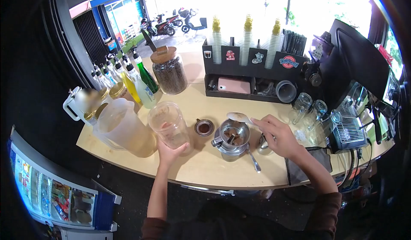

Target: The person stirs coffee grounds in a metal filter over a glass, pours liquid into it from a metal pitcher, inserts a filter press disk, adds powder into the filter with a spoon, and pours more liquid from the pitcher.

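My left hand [170, 152] is wrapped round the lower part of a clear, open-topped jar [165, 116] standing on the counter. In my right hand [278, 135] is a spoon [239, 118], its pale bowl held just above a metal drip coffee filter [232, 139]. Dark coffee-like residue shows inside the filter, which sits on another vessel. A metal teaspoon [254, 161] leans out beside its base. Between jar and filter lies a small round metal dish [204, 128] with something brown in it. Partly behind my right hand stands a small metal vessel [263, 145].
A frosted pitcher [124, 126] and several syrup bottles [140, 86] stand at left. Behind is a jar of coffee beans [170, 75]. A black organizer [252, 75] holds cups and a pink phone [233, 86]. Glasses [314, 111] and an espresso machine [351, 128] are at right.
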`<state>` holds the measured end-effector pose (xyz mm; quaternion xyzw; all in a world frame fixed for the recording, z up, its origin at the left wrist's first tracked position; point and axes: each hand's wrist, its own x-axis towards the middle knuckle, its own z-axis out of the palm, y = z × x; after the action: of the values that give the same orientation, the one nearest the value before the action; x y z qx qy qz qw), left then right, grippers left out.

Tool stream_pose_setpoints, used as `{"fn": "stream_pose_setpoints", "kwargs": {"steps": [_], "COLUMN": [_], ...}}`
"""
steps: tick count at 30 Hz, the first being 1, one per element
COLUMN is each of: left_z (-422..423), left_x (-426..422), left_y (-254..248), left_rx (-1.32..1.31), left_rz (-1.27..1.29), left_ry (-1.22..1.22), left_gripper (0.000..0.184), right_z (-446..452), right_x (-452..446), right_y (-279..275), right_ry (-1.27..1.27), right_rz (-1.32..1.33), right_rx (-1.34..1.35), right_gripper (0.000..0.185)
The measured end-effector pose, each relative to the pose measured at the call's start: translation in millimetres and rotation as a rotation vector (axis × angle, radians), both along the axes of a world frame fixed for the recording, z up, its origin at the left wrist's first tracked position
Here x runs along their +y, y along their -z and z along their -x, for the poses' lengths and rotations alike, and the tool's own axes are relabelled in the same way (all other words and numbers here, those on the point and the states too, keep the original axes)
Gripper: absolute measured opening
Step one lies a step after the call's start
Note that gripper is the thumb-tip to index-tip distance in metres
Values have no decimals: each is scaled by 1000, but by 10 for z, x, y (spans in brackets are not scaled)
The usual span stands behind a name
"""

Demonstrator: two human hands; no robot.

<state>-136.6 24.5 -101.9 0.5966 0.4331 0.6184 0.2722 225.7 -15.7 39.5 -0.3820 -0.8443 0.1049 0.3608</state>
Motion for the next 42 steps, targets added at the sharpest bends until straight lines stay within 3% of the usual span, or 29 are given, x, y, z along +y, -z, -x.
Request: {"fn": "stream_pose_setpoints", "kwargs": {"steps": [6,10,15,20,23,25,29,33,35,36,38,42], "left_z": [14,-10,-29,-76,-92,-78,-63,-72,-104,-159,-264,-576], "left_x": [-1,-22,-57,-102,-125,-145,-135,-92,-200,-275,-448,-640], "left_y": [35,-39,-108,-195,-158,-173,-151,-20,-101,-106,-84,-169], "left_rx": [-46,-4,47,22,-4,73,81,-64,79,79,120,257], "left_rz": [6,31,18,-1,18,18,24,42,-90,-89,-327,-504], "left_ry": [15,-12,-58,-33,-60,-105,-77,-15,-214,-201,-514,-348], "left_gripper": [101,101,101,99,98,99,101,101,100,100,91,79], "right_z": [17,89,399,1010,1372,1565,1759,1650,1450,1304,989,250], "right_x": [-43,-84,26,293,466,570,670,589,490,425,298,84], "right_y": [-39,-137,-385,-604,-625,-644,-636,-668,-664,-642,-566,-179], "right_ry": [36,36,-57,-147,-161,-158,-179,-180,-159,-127,-85,197], "right_rz": [-137,-117,-65,-159,-368,-597,-625,-722,-712,-676,-648,-323], "right_rx": [-145,-105,35,3,-158,-518,-686,-456,-383,-307,-231,53], "right_gripper": [51,46,25,19,21,27,32,24,17,19,21,21]}}
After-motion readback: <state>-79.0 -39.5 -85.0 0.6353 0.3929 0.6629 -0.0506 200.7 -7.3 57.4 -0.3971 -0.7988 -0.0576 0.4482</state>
